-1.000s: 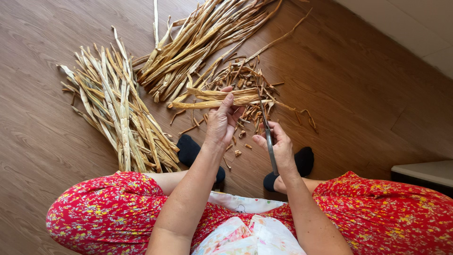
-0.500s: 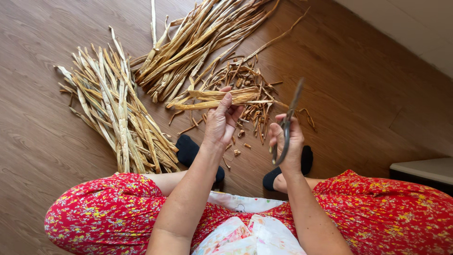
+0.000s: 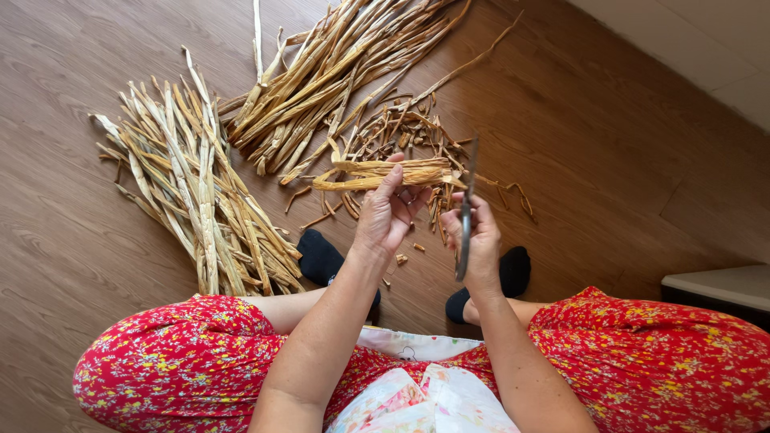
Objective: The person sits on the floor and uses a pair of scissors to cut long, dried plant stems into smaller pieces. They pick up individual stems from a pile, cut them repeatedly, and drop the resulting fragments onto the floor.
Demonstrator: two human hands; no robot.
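Brown wood-plank floor (image 3: 96, 265) runs under everything you see, and you sit on it with your knees spread in a red flowered dress (image 3: 176, 361) and black socks (image 3: 321, 255) out in front. Your left hand (image 3: 385, 215) is closed around a small bundle of dried stalks (image 3: 385, 173), fingers wrapped over its middle, so it lies crosswise just above your palm with both ends sticking out. Your right hand (image 3: 479, 240) grips the handles of a pair of scissors (image 3: 465, 210); the blades point up and stand just beside the bundle's right end, and from this edge-on angle you cannot tell how far they gape. Expect the stalks to be light, dry and brittle, likely to splinter or slide apart, so hold them firmly at the middle as you do now, not at the frayed tips. Beyond your hands lies a scatter of short cut pieces (image 3: 401, 132) on the floor. Farther out, a large heap of long stalks (image 3: 337, 72) sits ahead, and a paler sorted sheaf (image 3: 200, 192) lies to your left, well apart from the bundle.
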